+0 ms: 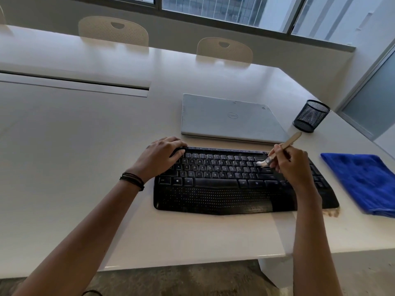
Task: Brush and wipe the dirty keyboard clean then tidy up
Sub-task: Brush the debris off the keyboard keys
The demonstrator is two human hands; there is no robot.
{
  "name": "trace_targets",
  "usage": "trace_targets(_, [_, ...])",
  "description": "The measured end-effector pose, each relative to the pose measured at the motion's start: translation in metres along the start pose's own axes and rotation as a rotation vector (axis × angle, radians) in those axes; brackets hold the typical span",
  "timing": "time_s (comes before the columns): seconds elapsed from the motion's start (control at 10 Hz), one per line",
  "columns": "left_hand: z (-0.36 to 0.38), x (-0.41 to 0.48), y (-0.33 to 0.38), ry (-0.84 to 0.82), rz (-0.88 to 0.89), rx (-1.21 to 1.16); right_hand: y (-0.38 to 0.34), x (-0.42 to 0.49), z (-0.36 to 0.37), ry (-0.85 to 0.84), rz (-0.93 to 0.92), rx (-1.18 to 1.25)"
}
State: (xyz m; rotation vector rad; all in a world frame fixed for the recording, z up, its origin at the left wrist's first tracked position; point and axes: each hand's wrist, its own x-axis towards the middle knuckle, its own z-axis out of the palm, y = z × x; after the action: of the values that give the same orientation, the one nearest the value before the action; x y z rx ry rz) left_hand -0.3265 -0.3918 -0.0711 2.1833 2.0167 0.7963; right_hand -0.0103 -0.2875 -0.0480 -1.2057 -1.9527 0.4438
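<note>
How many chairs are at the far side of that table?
2. One chair stands left of centre, the other chair beyond the closed laptop. A pale sliver at the picture's left edge may be a third.

- Laptop [230, 124] lid: round "DELL" logo at centre, seen upside down.
- Keyboard [213, 197], white key legends: top letter row W E R T Y; middle row A S D F G H J K L; lower row Z X C V B N M.
- Bottom row, left of space bar: "ctrl", Windows sign, "alt".
- Remaining key legends too blurred to read.
</note>
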Motion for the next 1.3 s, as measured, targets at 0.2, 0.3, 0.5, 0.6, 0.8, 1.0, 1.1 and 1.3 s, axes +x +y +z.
trace_targets(0.2, [0.000, 0.000, 0.001, -0.002, -0.005, 0.012, 0.004, 0.004, -0.002, 0.102, -0.034, -0.079])
trace_targets(0.3, [-0.001, 0.000, 0.001, -0.002, -0.005, 0.009, 0.008, 0.003, -0.002, 0.023, -0.027, -0.079])
trace_targets(0.5, [-0.001, -0.001, 0.000, -0.005, -0.004, 0.010, 0.000, -0.004, -0.006, 0.136, -0.027, -0.037])
trace_targets(0.6, [-0.001, -0.001, 0.000, -0.009, -0.006, 0.009, -0.005, -0.005, -0.003, -0.033, 0.013, 0.135])
trace_targets(0.8, [-0.001, -0.001, 0.000, -0.015, -0.011, -0.006, 0.008, -0.006, -0.006, 0.154, 0.078, -0.141])
trace_targets(1.0, [0.000, -0.001, -0.001, -0.022, -0.008, -0.003, -0.002, -0.014, -0.006, -0.009, 0.038, 0.133])
trace_targets(1.1, [-0.001, -0.001, -0.001, -0.025, -0.009, -0.007, 0.004, -0.015, -0.005, 0.073, 0.087, 0.000])
trace_targets(1.3, [-0.001, -0.001, -0.001, -0.029, -0.012, -0.004, 0.002, -0.018, -0.009, 0.196, 0.034, 0.071])
